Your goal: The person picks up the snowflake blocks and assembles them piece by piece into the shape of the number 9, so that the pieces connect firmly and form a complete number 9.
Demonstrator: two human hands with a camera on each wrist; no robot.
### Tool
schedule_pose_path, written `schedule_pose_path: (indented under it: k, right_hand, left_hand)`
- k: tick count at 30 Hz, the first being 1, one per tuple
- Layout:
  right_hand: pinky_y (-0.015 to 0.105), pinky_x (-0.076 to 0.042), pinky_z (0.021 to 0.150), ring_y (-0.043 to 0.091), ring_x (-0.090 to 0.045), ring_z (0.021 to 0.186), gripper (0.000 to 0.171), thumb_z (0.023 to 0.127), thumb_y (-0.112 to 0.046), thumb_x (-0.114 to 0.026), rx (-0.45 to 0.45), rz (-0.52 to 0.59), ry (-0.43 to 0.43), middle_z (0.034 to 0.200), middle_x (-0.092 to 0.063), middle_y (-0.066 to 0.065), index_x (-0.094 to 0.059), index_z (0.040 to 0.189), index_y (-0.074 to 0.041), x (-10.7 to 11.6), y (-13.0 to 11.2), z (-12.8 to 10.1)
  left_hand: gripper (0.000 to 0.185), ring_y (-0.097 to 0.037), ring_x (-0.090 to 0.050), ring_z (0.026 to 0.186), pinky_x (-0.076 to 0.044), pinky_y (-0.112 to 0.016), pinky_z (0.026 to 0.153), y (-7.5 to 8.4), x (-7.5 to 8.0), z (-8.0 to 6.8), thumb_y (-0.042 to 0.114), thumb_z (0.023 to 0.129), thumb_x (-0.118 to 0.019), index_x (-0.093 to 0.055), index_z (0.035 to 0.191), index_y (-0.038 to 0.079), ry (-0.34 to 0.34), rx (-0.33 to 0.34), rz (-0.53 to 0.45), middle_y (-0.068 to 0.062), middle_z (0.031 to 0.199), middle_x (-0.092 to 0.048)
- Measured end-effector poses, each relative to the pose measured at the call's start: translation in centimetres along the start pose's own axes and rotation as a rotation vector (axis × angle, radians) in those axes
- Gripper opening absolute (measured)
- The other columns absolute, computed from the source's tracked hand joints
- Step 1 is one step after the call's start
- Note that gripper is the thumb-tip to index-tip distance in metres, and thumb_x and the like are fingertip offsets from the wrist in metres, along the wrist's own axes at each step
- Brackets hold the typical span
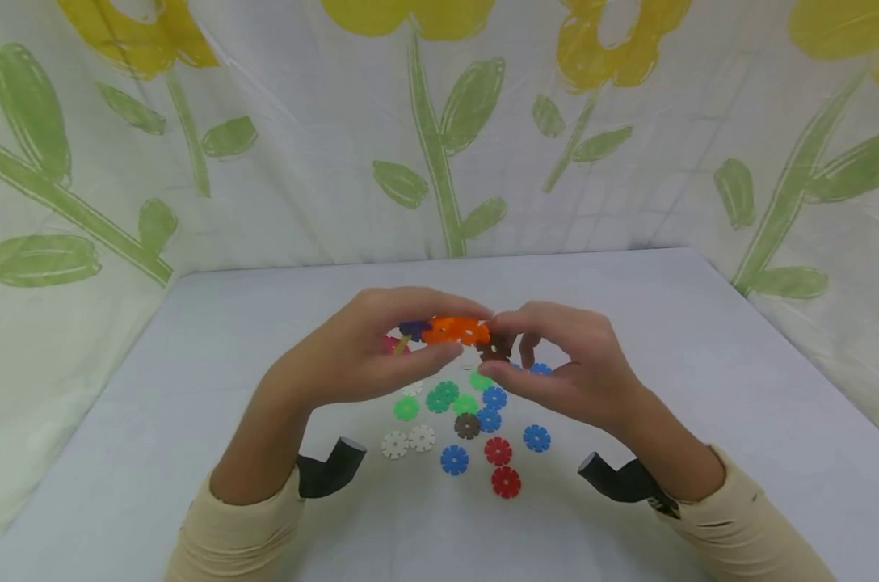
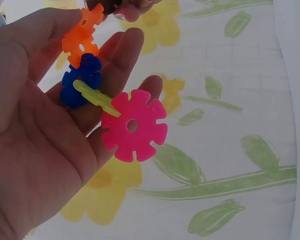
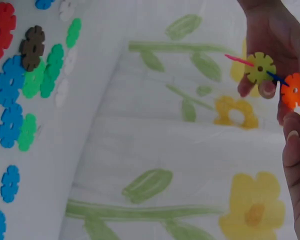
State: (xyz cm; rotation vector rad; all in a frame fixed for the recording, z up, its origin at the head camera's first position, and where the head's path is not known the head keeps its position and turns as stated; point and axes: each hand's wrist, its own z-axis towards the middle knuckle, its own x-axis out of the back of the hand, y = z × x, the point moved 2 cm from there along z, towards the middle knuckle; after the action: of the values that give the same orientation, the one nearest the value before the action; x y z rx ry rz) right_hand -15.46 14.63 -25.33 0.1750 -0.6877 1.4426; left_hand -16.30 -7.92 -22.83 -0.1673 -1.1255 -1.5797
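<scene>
My left hand (image 1: 367, 343) holds a short chain of notched plastic snowflake discs between thumb and fingers, raised above the table. In the left wrist view the chain runs from a pink disc (image 2: 146, 132) through a yellow disc (image 2: 101, 99) and a blue disc (image 2: 70, 94) to orange discs (image 2: 70, 45). My right hand (image 1: 578, 360) pinches a brown disc (image 1: 496, 351) at the chain's orange end. Fingers partly cover that end, so whether the brown disc is slotted in cannot be told.
Loose discs lie on the white table (image 1: 192, 453) below my hands: blue (image 1: 454, 460), red (image 1: 506, 482), white (image 1: 395, 444), green (image 1: 406, 408) and a brown one (image 1: 466, 426). Behind the table hangs a flower-printed curtain (image 1: 287, 162).
</scene>
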Motion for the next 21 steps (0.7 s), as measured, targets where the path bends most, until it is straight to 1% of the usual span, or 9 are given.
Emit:
schedule_pose_path:
  k: [3,6,11,13,16,18,20,21]
  right_hand:
    - [0.022,-0.055,0.065,0.016,-0.068,0.079,0.045,0.095,-0.042,-0.068,-0.020,-0.036,0.018,0.094,-0.073,0.008,-0.070,0.108,0.002,-0.1,-0.1,-0.1]
    - [0.024,-0.057,0.066,0.017,-0.070,0.080,0.045,0.095,-0.041,-0.069,-0.025,-0.052,0.033,0.095,-0.074,0.008,-0.071,0.108,0.002,-0.3,-0.1,-0.1]
    - [0.025,-0.058,0.073,0.019,-0.073,0.083,0.045,0.096,-0.039,-0.067,-0.023,-0.092,0.050,0.096,-0.075,0.010,-0.071,0.108,0.004,-0.8,-0.2,-0.2]
    - [0.023,-0.057,0.076,0.020,-0.074,0.084,0.046,0.096,-0.041,-0.066,-0.032,-0.111,0.058,0.097,-0.075,0.010,-0.072,0.108,0.004,-0.9,-0.2,-0.2]
    - [0.022,-0.056,0.078,0.021,-0.074,0.085,0.047,0.097,-0.042,-0.065,-0.053,-0.126,0.075,0.097,-0.075,0.010,-0.071,0.106,0.003,-1.0,-0.4,-0.3]
    - [0.022,-0.056,0.078,0.021,-0.074,0.086,0.048,0.097,-0.043,-0.064,-0.058,-0.146,0.089,0.097,-0.074,0.009,-0.068,0.106,0.004,-1.0,-0.4,-0.3]
    - [0.022,-0.056,0.077,0.020,-0.074,0.086,0.047,0.097,-0.043,-0.063,-0.064,-0.167,0.099,0.095,-0.074,0.008,-0.065,0.103,0.003,-1.0,-0.4,-0.3]
    - [0.022,-0.056,0.075,0.019,-0.073,0.084,0.045,0.098,-0.044,-0.062,-0.069,-0.172,0.103,0.093,-0.073,0.007,-0.065,0.101,0.002,-1.0,-0.3,-0.3]
  left_hand:
    - [0.040,-0.012,-0.063,0.112,-0.055,-0.032,0.088,-0.2,-0.1,0.1,0.004,0.095,-0.068,-0.063,0.134,0.004,-0.001,-0.036,-0.019,0.001,0.126,-0.067]
    - [0.041,-0.013,-0.062,0.115,-0.055,-0.032,0.090,-0.4,-0.3,0.2,0.001,0.095,-0.067,-0.061,0.135,0.002,0.002,-0.067,-0.026,-0.001,0.127,-0.067]
    - [0.042,-0.014,-0.060,0.120,-0.053,-0.033,0.094,-0.5,-0.5,0.3,-0.001,0.095,-0.066,-0.060,0.137,0.001,0.007,-0.070,-0.032,-0.003,0.130,-0.065]
    - [0.043,-0.015,-0.061,0.121,-0.052,-0.033,0.095,-0.4,-0.5,0.3,-0.002,0.094,-0.066,-0.060,0.136,0.000,0.017,-0.072,-0.025,-0.005,0.131,-0.065]
    - [0.042,-0.015,-0.062,0.119,-0.053,-0.034,0.094,-0.5,-0.6,0.4,-0.002,0.094,-0.067,-0.060,0.135,-0.001,0.031,-0.079,-0.025,-0.007,0.130,-0.066]
    - [0.042,-0.014,-0.063,0.115,-0.054,-0.033,0.092,-0.7,-0.6,0.4,-0.001,0.094,-0.066,-0.060,0.135,-0.001,0.034,-0.067,-0.018,-0.007,0.129,-0.066]
    - [0.041,-0.011,-0.065,0.108,-0.055,-0.031,0.088,-0.9,-0.6,0.3,0.003,0.096,-0.066,-0.060,0.136,0.001,0.030,-0.037,-0.001,-0.004,0.126,-0.067]
    - [0.041,-0.009,-0.065,0.102,-0.056,-0.029,0.084,-0.9,-0.6,0.2,0.005,0.096,-0.066,-0.060,0.137,0.003,0.026,-0.018,0.009,-0.003,0.122,-0.069]
